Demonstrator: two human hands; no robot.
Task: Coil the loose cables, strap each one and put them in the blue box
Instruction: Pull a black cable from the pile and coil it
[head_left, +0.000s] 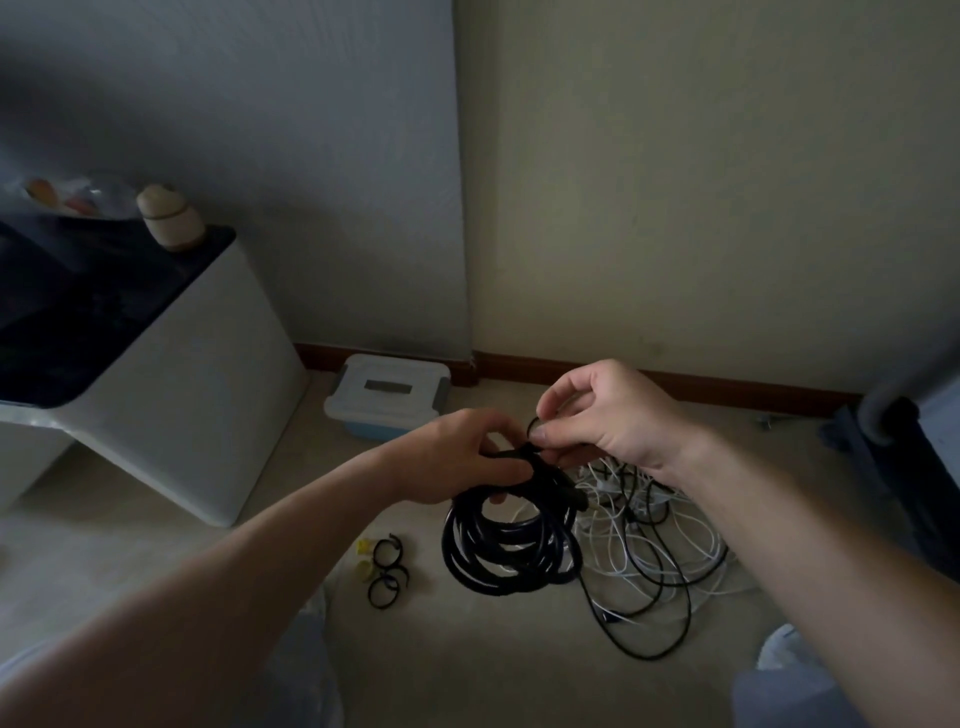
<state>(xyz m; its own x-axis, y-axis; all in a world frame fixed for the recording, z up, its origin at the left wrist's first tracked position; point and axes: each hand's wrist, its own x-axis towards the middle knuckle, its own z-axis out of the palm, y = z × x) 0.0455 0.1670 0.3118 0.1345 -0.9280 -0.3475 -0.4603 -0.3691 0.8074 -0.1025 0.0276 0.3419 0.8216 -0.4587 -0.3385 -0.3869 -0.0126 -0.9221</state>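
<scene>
A coiled black cable (506, 545) hangs above the floor, gripped at its top by my left hand (462, 460). My right hand (605, 410) pinches a thin black strap (534, 427) just above the coil's top, right beside my left fingers. A tangle of loose white and black cables (660, 540) lies on the floor under and to the right of the coil. Several black straps (387, 569) lie on the floor to the coil's left. The blue box (387, 397) with its white lid shut stands against the wall behind my left hand.
A white cabinet (182, 395) with a dark top stands at the left, a pale jar (169, 215) on it. Two small yellow pieces (364, 558) lie beside the straps. Dark items (893, 467) sit at the right edge. My knees show at the bottom.
</scene>
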